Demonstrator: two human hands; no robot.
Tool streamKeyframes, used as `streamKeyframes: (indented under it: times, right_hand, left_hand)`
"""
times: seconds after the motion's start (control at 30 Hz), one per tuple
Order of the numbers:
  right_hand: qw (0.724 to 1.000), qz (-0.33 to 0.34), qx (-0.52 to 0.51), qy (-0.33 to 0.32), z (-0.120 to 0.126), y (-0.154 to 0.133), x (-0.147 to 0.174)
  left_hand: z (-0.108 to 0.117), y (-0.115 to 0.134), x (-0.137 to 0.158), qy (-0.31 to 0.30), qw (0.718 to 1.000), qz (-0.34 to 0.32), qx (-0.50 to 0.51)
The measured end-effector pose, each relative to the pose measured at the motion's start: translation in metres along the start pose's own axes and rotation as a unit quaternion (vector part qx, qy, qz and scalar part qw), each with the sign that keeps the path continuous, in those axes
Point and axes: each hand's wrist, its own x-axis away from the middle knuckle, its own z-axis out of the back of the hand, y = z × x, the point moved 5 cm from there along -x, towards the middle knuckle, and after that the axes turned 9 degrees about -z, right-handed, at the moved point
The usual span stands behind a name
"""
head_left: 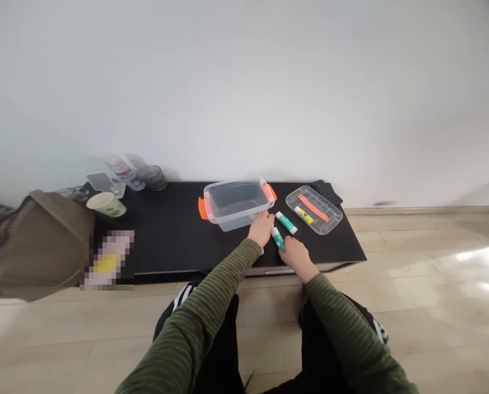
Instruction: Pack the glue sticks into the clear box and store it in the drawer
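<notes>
My right hand [295,255] is closed on the lower end of a green glue stick [277,238] with a white cap, which lies low over the table. Right beside its capped end is my left hand [262,229], fingers curled together; what they hold, if anything, is hidden. A second green glue stick [286,222] lies on the table just beyond. To the right, a yellow glue stick [304,215] rests on a clear plastic lid [325,225] with an orange strip [315,208]. Behind my left hand stands a clear plastic box [231,225] with orange side clips.
On the black table [166,235], a paper cup [107,204], a dark glass [153,178] and a spray can [125,171] stand at the left. A brown bag [39,241] is at the left end. A black patterned item [327,191] lies behind the lid, near the wall.
</notes>
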Motion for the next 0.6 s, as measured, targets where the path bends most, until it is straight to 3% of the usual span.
streamKeyframes:
  times: [0.1,0.2,0.3,0.37,0.43,0.53,0.6]
  right_hand:
    - [1.0,0.01,-0.016,0.006,-0.002,-0.009,-0.004]
    - [0.998,0.031,-0.045,0.006,0.003,-0.013,-0.011]
    - [0.994,0.04,-0.09,0.052,0.02,-0.006,-0.024]
    - [0.985,0.038,-0.109,0.126,0.034,0.003,-0.034]
    - [0.975,0.033,-0.11,0.189,0.041,0.012,-0.045]
    - [0.975,0.016,-0.088,0.202,0.034,0.022,-0.06]
    - [0.98,0.005,-0.075,0.184,0.024,0.026,-0.067]
  left_hand:
    - [0.008,0.0,0.005,0.017,0.999,0.025,0.026]
    - [0.014,0.0,0.012,0.047,0.991,0.051,0.118]
    - [0.018,-0.001,0.018,0.114,0.944,0.078,0.299]
    - [0.018,-0.003,0.022,0.149,0.868,0.109,0.462]
    - [0.015,-0.003,0.026,0.145,0.746,0.146,0.633]
    - [0.014,0.007,0.032,0.091,0.556,0.179,0.807]
    - [0.018,0.011,0.035,0.077,0.48,0.188,0.853]
